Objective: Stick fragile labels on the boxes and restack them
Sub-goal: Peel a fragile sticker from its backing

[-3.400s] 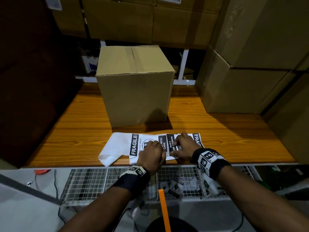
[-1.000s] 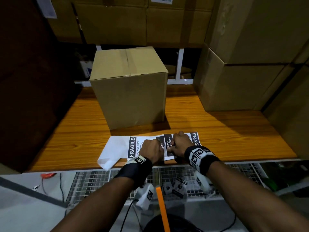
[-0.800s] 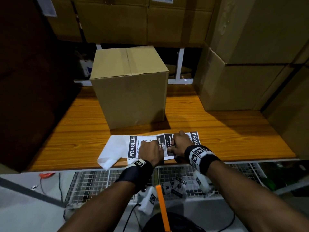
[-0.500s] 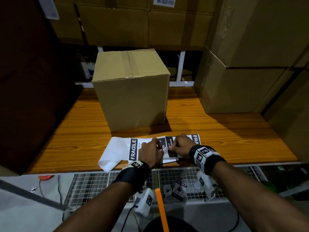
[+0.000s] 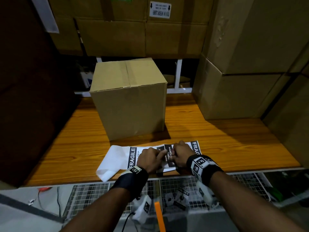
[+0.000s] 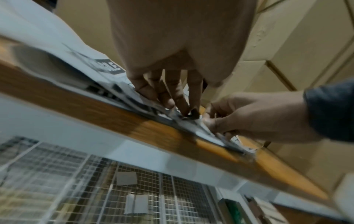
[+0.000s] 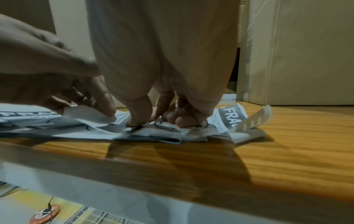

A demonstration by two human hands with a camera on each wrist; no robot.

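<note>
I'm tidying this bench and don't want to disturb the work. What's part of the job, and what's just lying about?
Job: label sheet; taped box; left hand; right hand.
Lying about: wire basket with label scraps; stacked cartons beside the bench.

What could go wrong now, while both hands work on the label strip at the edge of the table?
The left hand and right hand pinch at one spot of the label strip; the thin paper there already looks creased in the right wrist view, so it might tear or stick to itself. The strip lies at the near edge of the table, so it could slip off onto the wire mesh below.
</note>
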